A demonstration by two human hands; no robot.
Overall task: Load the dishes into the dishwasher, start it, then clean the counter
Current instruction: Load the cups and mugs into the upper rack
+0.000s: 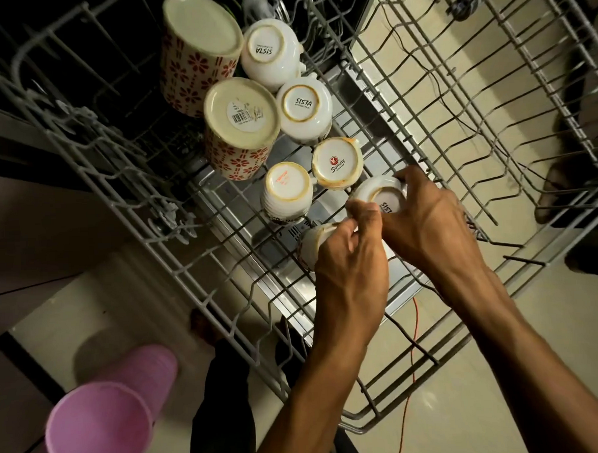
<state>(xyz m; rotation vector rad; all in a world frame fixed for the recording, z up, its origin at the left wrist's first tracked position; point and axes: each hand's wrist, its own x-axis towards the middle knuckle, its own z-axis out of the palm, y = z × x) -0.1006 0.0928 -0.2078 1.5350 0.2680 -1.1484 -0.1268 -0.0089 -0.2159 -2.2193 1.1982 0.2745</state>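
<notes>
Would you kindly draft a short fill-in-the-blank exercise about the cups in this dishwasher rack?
1. Every cup in the wire rack sits ____ side up.
2. The cup gripped by the right hand reads ____ on its base.
3. The two tall mugs carry a ____ floral pattern.
4. The tumbler at lower left is ____.

Missing words: bottom; SISTA; red; pink

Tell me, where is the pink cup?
The pink cup lies at the bottom left of the head view, outside the dishwasher rack, left of both arms.
</notes>
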